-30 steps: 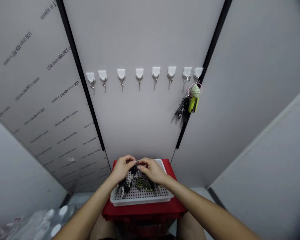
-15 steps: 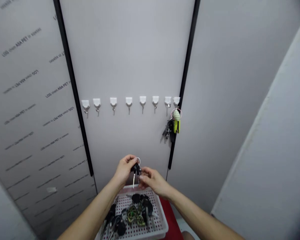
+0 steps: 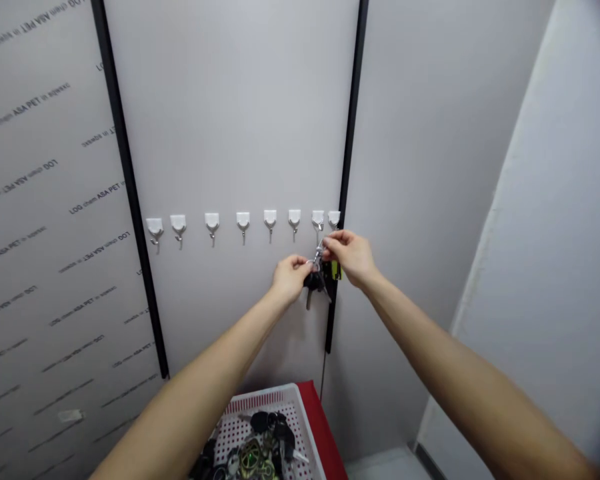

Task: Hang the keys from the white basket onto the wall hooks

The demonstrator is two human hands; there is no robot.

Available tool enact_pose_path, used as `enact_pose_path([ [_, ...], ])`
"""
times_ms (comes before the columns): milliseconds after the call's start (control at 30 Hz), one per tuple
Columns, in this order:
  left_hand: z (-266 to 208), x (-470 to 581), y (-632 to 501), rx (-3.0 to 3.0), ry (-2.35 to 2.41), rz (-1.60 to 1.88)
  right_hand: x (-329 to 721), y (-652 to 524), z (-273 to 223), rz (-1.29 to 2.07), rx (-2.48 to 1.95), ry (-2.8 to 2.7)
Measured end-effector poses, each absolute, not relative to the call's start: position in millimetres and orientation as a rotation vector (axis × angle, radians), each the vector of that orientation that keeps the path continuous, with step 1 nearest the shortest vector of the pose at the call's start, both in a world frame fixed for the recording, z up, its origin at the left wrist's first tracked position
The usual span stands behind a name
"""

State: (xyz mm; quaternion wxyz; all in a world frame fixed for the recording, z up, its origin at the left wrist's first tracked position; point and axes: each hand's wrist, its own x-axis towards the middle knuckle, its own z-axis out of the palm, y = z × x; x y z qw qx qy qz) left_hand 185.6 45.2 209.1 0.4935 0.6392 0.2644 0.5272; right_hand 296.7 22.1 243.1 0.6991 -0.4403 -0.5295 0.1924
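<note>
L hand (image 3: 291,275) & R hand (image 3: 354,256) pinching key bunch (image 3: 313,281): blk heads (image 3: 311,281), silvery hardware (image 3: 318,256).

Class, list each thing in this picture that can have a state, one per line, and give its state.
held keys, dangling; whether hooked, cannot tell
left hand, pinching the held keys
right hand, pinching at their upper end
hooks, fixed in a row
yellow fob, hanging, partly hidden
basket, upright, holding keys
loose keys, heaped
</note>
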Motion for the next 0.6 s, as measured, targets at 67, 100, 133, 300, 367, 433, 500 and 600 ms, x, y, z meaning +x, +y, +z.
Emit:
enact_pose_path([
  [67,224,201,57,1.610,0.723,1.362,303,32,263,0.289,-1.059,-1.197],
  [100,230,206,64,1.642,0.786,1.394,305,37,270,0.235,-1.103,-1.201],
  [133,233,211,71,1.669,0.850,1.414,306,40,276,0.189,-1.152,-1.208],
  [300,226,218,89,1.701,1.001,1.398,302,48,283,0.155,-1.427,-1.317],
  [367,219,217,89,1.704,1.000,1.365,301,48,281,0.140,-1.452,-1.347],
  [433,212,213,86,1.712,0.988,1.328,303,46,277,0.059,-1.374,-1.334],
  [500,206,206,83,1.721,0.967,1.289,305,40,269,-0.061,-1.253,-1.317],
  [600,188,187,77,1.712,0.952,1.224,302,24,242,-0.212,-1.172,-1.378],
])
